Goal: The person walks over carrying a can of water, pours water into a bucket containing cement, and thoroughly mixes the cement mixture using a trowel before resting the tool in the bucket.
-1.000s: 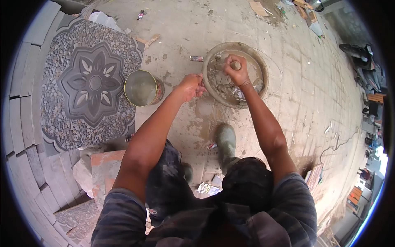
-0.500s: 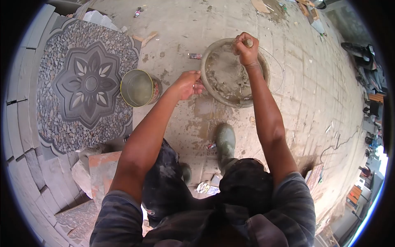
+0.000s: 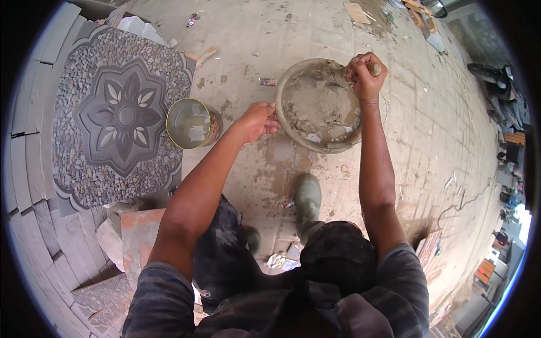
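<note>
A round tub (image 3: 284, 127) of wet grey mortar (image 3: 318, 101) stands on the floor before me. At its left rim is my left hand (image 3: 259, 121), thumb and fingers closed on the edge. My right hand (image 3: 366, 76) is wrapped round the handle of a trowel (image 3: 374, 69) over the tub's upper right rim. Only the handle's rounded end shows clearly; the blade is hidden by the hand and mortar. Left of my left hand stands a yellow-rimmed can (image 3: 209, 121) with water in it.
A pebbled tile (image 3: 125, 115) with a flower relief lies at the left, by stacked grey blocks (image 3: 25, 169). My boot (image 3: 308, 200) is below the tub. Small wrappers (image 3: 268, 81) and cardboard (image 3: 357, 12) lie on the floor. A motorcycle (image 3: 493, 76) is at far right.
My right hand has moved right and slightly down with the trowel, from over the mortar to the tub's rim. My left hand stays at the left rim.
</note>
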The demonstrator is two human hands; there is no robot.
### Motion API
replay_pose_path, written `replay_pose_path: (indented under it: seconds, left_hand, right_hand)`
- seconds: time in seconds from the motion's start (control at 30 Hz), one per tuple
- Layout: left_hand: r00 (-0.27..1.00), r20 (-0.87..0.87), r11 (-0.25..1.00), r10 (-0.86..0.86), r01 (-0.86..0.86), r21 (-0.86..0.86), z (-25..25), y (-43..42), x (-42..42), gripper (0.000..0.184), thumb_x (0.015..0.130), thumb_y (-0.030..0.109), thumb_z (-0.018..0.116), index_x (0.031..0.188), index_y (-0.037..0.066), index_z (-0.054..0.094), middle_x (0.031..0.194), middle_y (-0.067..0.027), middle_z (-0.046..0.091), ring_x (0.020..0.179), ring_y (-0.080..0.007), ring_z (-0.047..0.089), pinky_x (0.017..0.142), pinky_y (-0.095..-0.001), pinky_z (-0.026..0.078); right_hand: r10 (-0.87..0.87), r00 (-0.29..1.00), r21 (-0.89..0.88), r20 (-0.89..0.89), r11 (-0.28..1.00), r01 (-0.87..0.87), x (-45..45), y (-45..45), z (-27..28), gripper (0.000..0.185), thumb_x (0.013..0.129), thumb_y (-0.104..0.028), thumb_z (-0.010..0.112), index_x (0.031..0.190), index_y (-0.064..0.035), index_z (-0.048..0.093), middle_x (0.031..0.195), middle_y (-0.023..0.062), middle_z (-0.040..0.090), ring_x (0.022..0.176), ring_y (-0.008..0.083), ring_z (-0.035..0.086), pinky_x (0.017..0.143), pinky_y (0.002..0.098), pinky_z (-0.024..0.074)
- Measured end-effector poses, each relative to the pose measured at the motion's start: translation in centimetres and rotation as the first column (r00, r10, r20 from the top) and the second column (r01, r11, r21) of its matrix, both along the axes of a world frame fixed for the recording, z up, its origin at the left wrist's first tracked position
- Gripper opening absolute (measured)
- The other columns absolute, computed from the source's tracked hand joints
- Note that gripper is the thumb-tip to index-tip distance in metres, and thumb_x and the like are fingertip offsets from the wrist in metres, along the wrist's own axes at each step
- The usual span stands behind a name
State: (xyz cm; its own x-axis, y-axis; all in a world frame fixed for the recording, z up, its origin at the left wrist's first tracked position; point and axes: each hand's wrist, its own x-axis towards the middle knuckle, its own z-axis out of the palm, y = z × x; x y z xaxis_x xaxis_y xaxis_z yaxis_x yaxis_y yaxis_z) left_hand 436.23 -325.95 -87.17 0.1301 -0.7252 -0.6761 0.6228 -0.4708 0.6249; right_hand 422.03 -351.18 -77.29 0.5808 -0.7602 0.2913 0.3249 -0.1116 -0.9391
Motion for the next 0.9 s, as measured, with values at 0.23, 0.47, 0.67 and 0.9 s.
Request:
replay_pose_path:
  seconds: [0.23,0.47,0.67,0.9]
  left_hand:
    - [0.999,0.039,0.999,-0.032,0.031,0.035,0.8,-0.5,0.2,0.025,0.108,0.033,0.046,0.107,0.011,0.058,0.094,-0.0028,0.061,0.083,-0.0153,0.063,0.069,-0.031,0.051]
    - [0.999,0.053,0.998,-0.004,0.001,0.055,0.6,-0.4,-0.4,0.026,0.109,0.033,0.044,0.108,0.01,0.057,0.093,-0.0034,0.061,0.081,-0.0152,0.062,0.067,-0.0305,0.05]
    - [0.998,0.067,0.998,-0.002,-0.003,0.067,1.5,-0.5,-0.3,0.027,0.108,0.034,0.044,0.109,0.01,0.057,0.094,-0.0034,0.062,0.081,-0.0144,0.062,0.065,-0.0292,0.051]
    - [0.997,0.077,0.999,-0.022,0.019,0.044,0.5,-0.2,-0.1,0.028,0.109,0.034,0.044,0.109,0.008,0.057,0.098,-0.0051,0.063,0.087,-0.0154,0.064,0.068,-0.03,0.052]
  right_hand:
    - [0.054,0.984,-0.265,-0.171,0.959,-0.098,-2.3,3.7,-3.4,0.015,0.082,0.002,0.059,0.069,-0.003,0.051,0.067,0.0022,0.058,0.053,0.0091,0.049,0.051,0.0252,0.0426]
    - [0.051,0.99,-0.016,0.135,0.999,-0.049,-5.8,2.1,2.8,0.012,0.081,0.003,0.056,0.074,-0.0013,0.048,0.067,0.0092,0.057,0.053,0.0127,0.051,0.046,0.0296,0.0415]
    - [-0.109,0.952,-0.319,-0.286,0.948,0.013,-1.8,1.5,-6.7,0.014,0.08,-0.004,0.064,0.07,-0.0031,0.054,0.065,0.002,0.059,0.055,0.0093,0.054,0.05,0.0274,0.045]
    - [-0.068,0.993,-0.163,0.099,0.983,0.084,-4.6,1.3,4.4,0.012,0.081,0.006,0.056,0.072,0.0005,0.052,0.068,0.0079,0.06,0.055,0.0105,0.053,0.05,0.0264,0.0438]
